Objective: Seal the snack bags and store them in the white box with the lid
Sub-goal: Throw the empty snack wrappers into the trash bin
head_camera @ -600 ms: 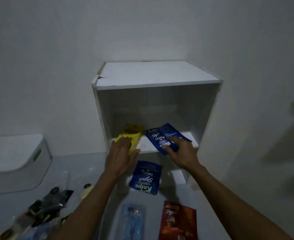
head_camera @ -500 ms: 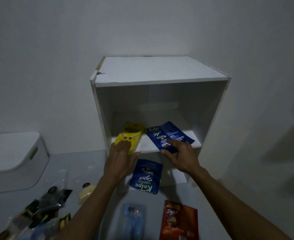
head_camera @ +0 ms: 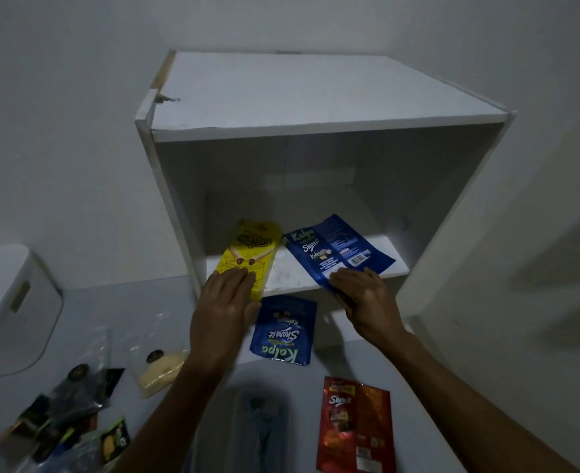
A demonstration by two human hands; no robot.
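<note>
Left hand (head_camera: 225, 303) reaching forward, palm down, fingers straight, pressing near end of yellow snack bag (head_camera: 249, 256) on shelf (head_camera: 292, 271) inside open white cabinet (head_camera: 315, 97). Right hand (head_camera: 363, 295) reaching alongside, fingers curled, pinching near edge of blue snack bag (head_camera: 336, 249) overhanging shelf lip. Bags just beside each other; free shelf behind and right. On bench (head_camera: 87, 302): second blue bag (head_camera: 283, 331), red bag (head_camera: 355, 426). White lidded box (head_camera: 5, 308) far left, well apart.

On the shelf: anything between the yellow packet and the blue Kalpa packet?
No. In the head view, only bare white shelf board shows between the yellow packet and the blue Kalpa packet; their top corners nearly meet.
</note>
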